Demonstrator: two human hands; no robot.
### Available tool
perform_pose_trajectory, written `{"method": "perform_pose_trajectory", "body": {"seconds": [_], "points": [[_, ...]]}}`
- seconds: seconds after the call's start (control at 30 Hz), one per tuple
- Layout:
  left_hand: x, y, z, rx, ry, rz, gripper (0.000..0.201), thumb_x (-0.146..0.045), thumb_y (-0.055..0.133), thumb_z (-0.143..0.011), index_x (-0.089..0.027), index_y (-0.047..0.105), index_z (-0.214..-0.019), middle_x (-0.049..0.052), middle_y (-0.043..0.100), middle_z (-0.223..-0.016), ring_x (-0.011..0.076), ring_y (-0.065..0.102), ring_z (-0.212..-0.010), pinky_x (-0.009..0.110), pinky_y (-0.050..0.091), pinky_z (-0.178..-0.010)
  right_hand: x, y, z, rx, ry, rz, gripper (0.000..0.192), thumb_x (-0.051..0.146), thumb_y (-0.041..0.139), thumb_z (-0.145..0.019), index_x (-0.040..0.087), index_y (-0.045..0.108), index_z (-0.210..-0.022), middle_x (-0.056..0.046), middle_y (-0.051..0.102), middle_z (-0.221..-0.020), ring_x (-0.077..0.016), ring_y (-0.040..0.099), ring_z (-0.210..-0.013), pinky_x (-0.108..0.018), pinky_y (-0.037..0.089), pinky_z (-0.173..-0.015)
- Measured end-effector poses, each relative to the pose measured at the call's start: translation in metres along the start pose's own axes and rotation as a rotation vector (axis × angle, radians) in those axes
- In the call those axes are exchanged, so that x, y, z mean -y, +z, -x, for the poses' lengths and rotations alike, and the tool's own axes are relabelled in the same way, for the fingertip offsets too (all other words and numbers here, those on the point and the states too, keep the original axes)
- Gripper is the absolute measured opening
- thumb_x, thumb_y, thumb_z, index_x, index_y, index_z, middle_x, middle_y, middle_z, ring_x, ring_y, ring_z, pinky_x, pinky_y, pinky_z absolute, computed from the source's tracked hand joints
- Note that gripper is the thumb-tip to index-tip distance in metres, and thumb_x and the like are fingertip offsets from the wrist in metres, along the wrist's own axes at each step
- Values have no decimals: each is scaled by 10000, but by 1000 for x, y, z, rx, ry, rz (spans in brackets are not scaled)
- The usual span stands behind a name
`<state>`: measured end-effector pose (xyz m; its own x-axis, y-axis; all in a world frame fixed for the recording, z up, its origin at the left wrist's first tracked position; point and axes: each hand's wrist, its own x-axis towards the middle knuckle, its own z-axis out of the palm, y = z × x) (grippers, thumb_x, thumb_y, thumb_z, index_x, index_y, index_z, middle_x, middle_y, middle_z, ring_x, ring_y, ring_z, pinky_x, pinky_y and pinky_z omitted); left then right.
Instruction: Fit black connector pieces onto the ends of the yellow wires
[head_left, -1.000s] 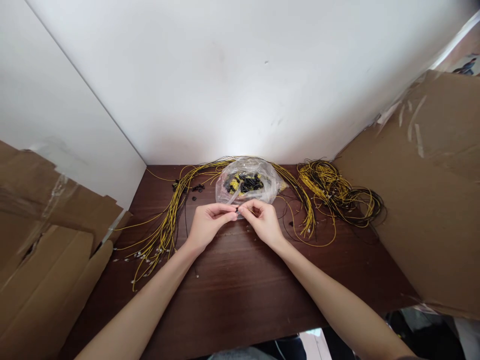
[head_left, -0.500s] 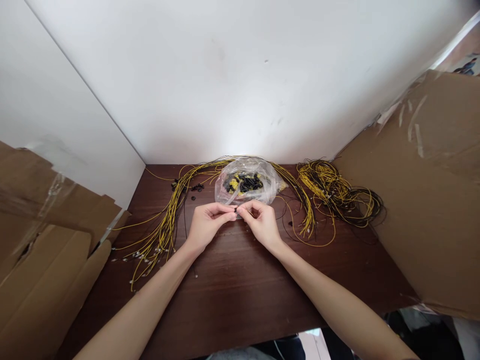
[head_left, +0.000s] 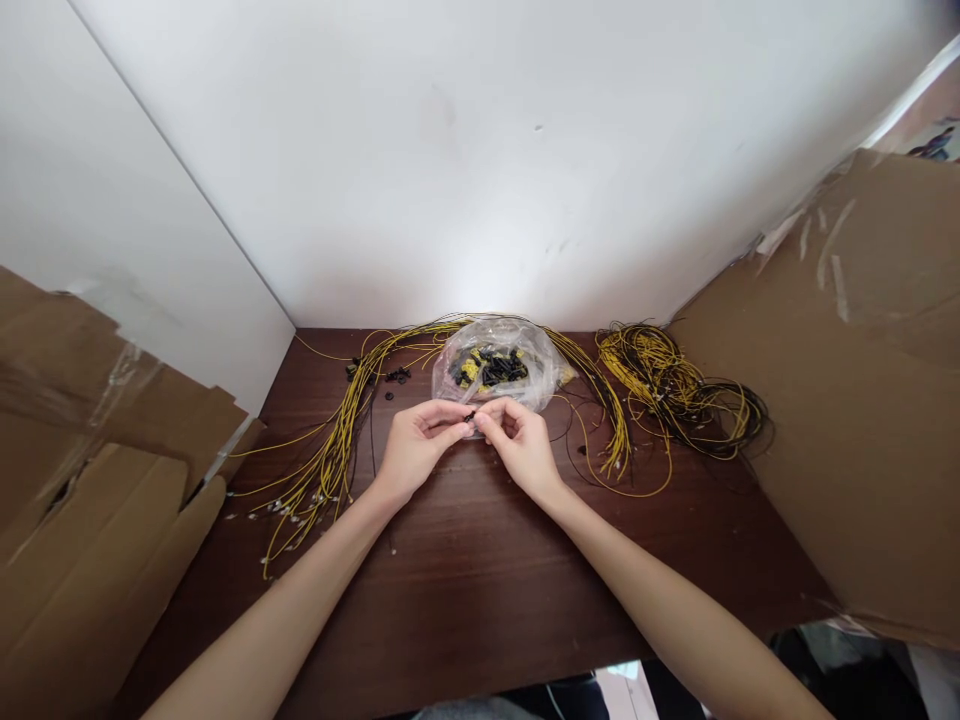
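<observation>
No writing, label, brand or number can be read anywhere in the frame. The cardboard sheets point(head_left: 862, 380) at the left and right edges are plain (only strips of clear tape). The plastic bag point(head_left: 499, 362) at centre carries no print.

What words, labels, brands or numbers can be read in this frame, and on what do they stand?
None can be read.
Cardboard sheets: plain, only tape strips.
Clear plastic bag: no print legible.
Printed picture at the top right corner: cut off and too blurred to read.
</observation>
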<state>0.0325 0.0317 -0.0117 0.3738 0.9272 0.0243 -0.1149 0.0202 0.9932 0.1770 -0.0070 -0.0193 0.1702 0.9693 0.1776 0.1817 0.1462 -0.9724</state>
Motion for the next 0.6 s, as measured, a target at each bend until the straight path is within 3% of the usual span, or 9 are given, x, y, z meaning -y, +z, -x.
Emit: {"method": "perform_pose_trajectory", "body": {"seconds": [0.17,0.37,0.6], "points": [[1,-1,-1,-16,19,-3,256,-260,753,-641,-131,696,-854,83,714,-908,195,660,-850,337,522,-847,2,0,1,16,-30,23,196,354,567,-815,176,626,-870,-48,669,-805,-146,597,-671,-261,478,-633],[0,-2,-1,0,21,-6,234,-240,743,-654,-135,694,-858,82,709,-932,186,655,-865,330,519,-857,4,-5,0,-13,-96,152,130,278,571,-802,179,643,-844,-26,621,-771,-126,542,-621,-239,436,-573],[0,0,0,5,22,-10,202,-228,736,-655,-125,688,-822,88,709,-937,186,656,-859,334,523,-855,3,-8,-1,-24,-117,128,112,212,569,-803,180,654,-868,-36,647,-844,-136,581,-698,-244,454,-631]]}}
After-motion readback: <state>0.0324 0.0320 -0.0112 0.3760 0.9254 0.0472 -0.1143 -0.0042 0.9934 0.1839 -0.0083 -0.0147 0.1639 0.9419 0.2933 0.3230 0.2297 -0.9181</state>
